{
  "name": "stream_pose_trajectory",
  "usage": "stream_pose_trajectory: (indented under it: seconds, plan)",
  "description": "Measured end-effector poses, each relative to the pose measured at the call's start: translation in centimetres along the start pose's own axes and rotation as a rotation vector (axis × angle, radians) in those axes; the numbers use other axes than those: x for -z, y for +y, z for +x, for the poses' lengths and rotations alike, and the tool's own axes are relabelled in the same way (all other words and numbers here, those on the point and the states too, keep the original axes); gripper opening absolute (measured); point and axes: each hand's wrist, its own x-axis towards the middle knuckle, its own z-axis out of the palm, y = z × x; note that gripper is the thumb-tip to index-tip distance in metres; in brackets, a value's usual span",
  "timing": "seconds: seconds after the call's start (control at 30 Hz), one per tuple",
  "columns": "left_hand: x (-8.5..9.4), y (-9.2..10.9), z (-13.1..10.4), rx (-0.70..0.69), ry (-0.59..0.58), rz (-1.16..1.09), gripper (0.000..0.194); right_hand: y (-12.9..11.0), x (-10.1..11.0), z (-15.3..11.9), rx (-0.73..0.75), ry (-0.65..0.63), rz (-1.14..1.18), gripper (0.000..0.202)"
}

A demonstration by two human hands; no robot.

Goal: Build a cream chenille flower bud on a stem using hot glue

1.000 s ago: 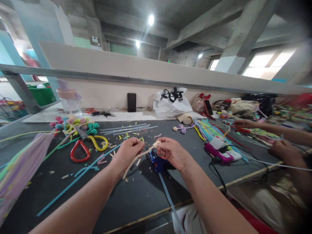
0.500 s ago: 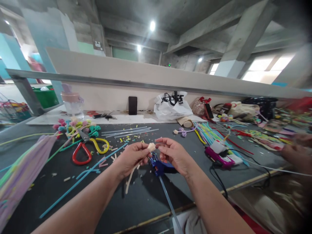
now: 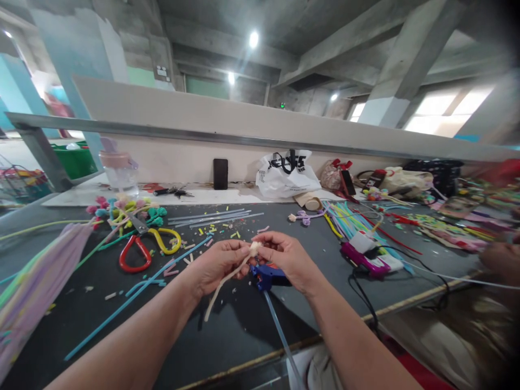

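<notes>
My left hand (image 3: 223, 264) pinches a small cream pipe-cleaner flower (image 3: 255, 248), its pale stem (image 3: 219, 295) trailing down toward me. From the other side, the fingertips of my right hand (image 3: 280, 252) are closed on the same flower. Just below my hands a blue glue gun (image 3: 266, 277) lies on the dark table, with a long clear glue stick (image 3: 280, 327) running out of it toward the front edge. My fingers cover the glue gun's nozzle in part.
Scissors with red and yellow handles (image 3: 136, 254) lie to the left, near a blue pipe cleaner (image 3: 134, 303) and finished pompom flowers (image 3: 122, 211). Spare glue sticks (image 3: 211, 218) lie behind. At right are a purple glue gun (image 3: 365, 262), colourful pipe cleaners (image 3: 345, 216) and a co-worker's hand (image 3: 499, 262).
My right hand has moved left and its fingers have closed on the cream flower. The flower has shifted slightly right, and its stem has swung a little.
</notes>
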Motion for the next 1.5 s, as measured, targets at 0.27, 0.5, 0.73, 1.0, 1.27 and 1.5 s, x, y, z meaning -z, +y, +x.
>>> stream_pose_trajectory:
  seconds: [0.27,0.5,0.73,1.0,1.27,1.5]
  plan:
    - [-0.1,-0.1,0.0,0.011,0.007,-0.011,0.021,0.1,0.3,0.1,-0.045,-0.021,0.019,0.023]
    - [-0.2,-0.6,0.3,-0.027,0.094,-0.03,0.024,0.6,0.0,0.2,-0.013,-0.019,-0.009,0.02]
    - [-0.1,-0.8,0.4,-0.03,0.121,-0.008,0.025,0.4,-0.1,0.3,-0.036,-0.002,-0.008,0.019]
    - [-1.2,-0.4,0.4,-0.107,0.269,0.247,0.024,0.1,0.2,0.6,-0.053,0.06,-0.078,0.02]
    - [-1.6,-0.5,0.4,-0.105,0.309,0.376,0.021,0.1,-0.3,0.4,-0.053,0.081,-0.14,0.018]
    - [-1.4,-0.8,0.5,-0.139,0.333,0.393,0.014,0.5,-0.5,0.5,-0.037,0.095,-0.092,0.017]
